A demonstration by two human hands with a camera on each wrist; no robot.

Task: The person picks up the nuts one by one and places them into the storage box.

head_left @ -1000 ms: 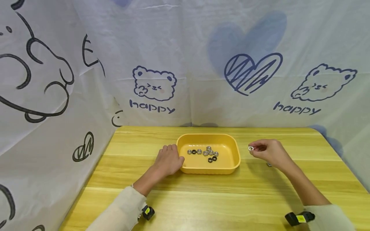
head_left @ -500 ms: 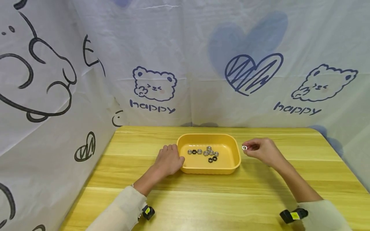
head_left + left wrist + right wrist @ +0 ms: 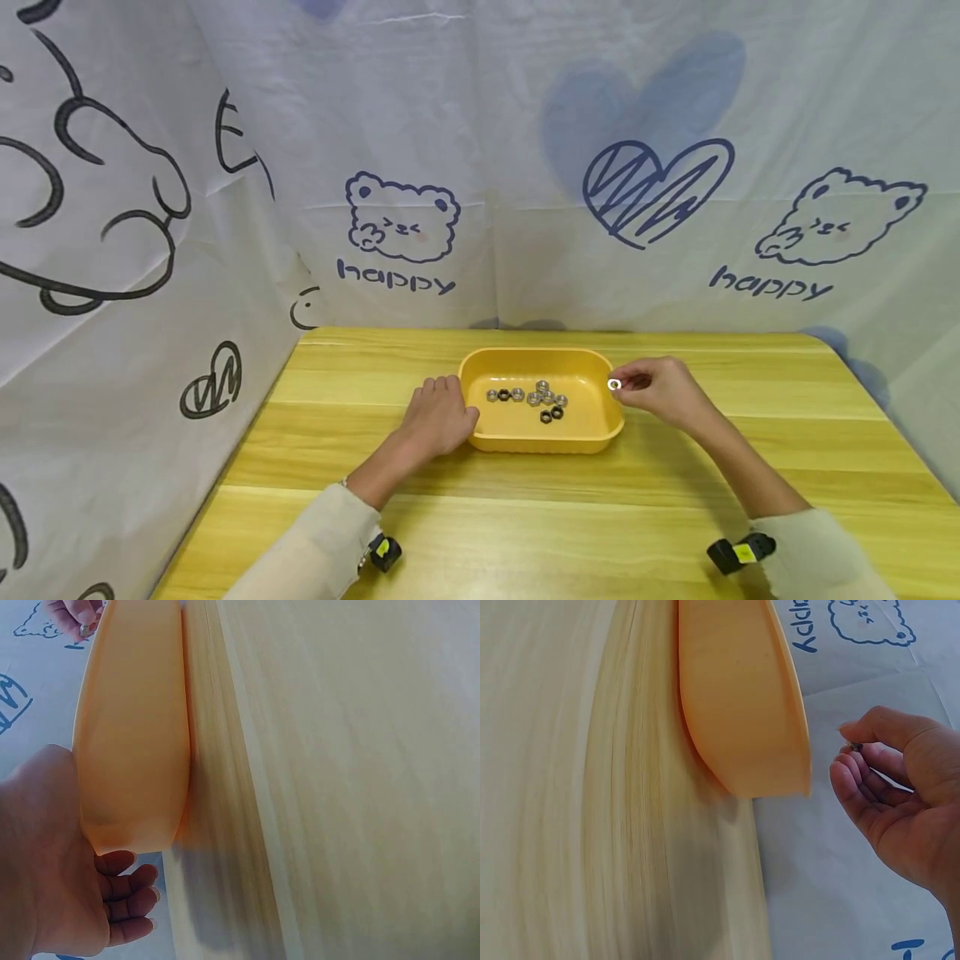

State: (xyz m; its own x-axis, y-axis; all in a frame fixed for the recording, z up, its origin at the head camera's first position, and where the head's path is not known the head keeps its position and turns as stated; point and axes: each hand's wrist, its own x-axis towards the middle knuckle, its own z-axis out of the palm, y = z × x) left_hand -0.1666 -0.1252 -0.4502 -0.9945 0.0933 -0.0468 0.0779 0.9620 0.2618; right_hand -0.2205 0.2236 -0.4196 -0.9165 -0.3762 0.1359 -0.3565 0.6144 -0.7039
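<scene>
A yellow plastic tray (image 3: 510,443) stands on the table with several silver hex nuts (image 3: 534,398) and black hex nuts (image 3: 546,417) lying in it. My left hand (image 3: 438,417) holds the tray's left end, thumb at the rim; in the left wrist view its fingers (image 3: 127,907) curl by the tray's end wall. Over the tray's right rim, my right hand (image 3: 663,392) pinches one silver nut (image 3: 614,384) between thumb and fingertips. In the right wrist view that hand (image 3: 907,780) is raised above the rim, apart from the tray, the nut small at its fingertips.
The wood-grain table (image 3: 525,517) extends in front of the tray and to both sides. A white cloth (image 3: 480,167) with printed bears and hearts hangs behind the table and along its left side. Both wrists carry small black cameras (image 3: 385,552) on straps.
My right hand has moved left with the nut, from beside the tray to over its right rim. The nut seen earlier on the table under that arm is now hidden. My left hand stays put.
</scene>
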